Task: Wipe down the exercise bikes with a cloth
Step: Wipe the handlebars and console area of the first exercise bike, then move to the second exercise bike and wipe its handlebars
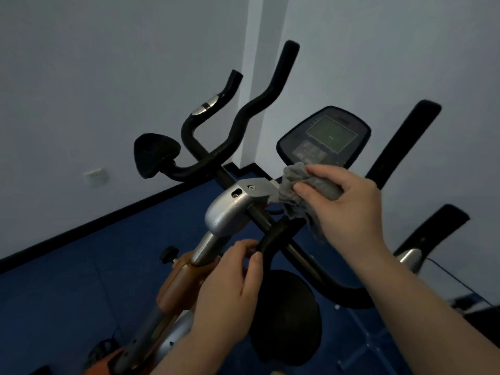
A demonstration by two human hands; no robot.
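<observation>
Below the console (324, 136), right hand (349, 201) grips cloth (300, 196).

Console (326, 136) behind handlebars (232, 131), cloth (297, 196) between, wall socket (95, 176) far left

Handlebar (243, 115) loops rise at 11 to 12 o'clock of the silver bracket (230, 209); open air between the two black prongs. Console (324, 136) blocks 1 o'clock. Two dark uprights (403, 142) stand at 2 to 3 o'clock, gap between them. Black crossbar (305, 255) runs toward 5 o'clock. Round black pad (286, 315) fills 6 o'clock. Bare blue floor (81, 266) at 8 to 9 o'clock; knob (169, 253) juts there.
</observation>
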